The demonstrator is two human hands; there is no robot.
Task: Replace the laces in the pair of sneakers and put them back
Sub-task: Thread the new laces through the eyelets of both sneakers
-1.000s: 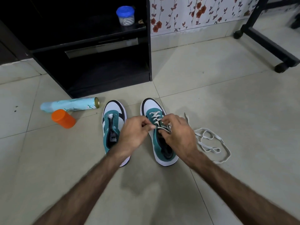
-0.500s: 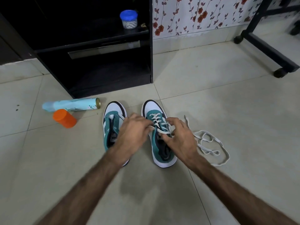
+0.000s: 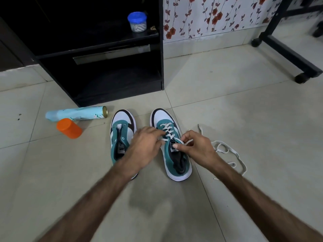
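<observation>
On the pale tiled floor (image 3: 227, 105), two teal-and-white sneakers stand side by side; the right sneaker (image 3: 172, 145) is half laced, the left sneaker (image 3: 121, 137) has none. The right hand (image 3: 197, 147) pinches a white lace end (image 3: 187, 142), while the left hand (image 3: 145, 144) rests with relaxed fingers at the eyelets. Slack could let the end slip, and the loose white lace (image 3: 230, 154) lying right of the shoes may tangle.

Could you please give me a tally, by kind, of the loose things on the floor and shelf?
Sneakers: 2
Loose laces: 1
Spray cans: 1
Orange caps: 1
Blue-lidded jars: 1
Total: 6
</observation>
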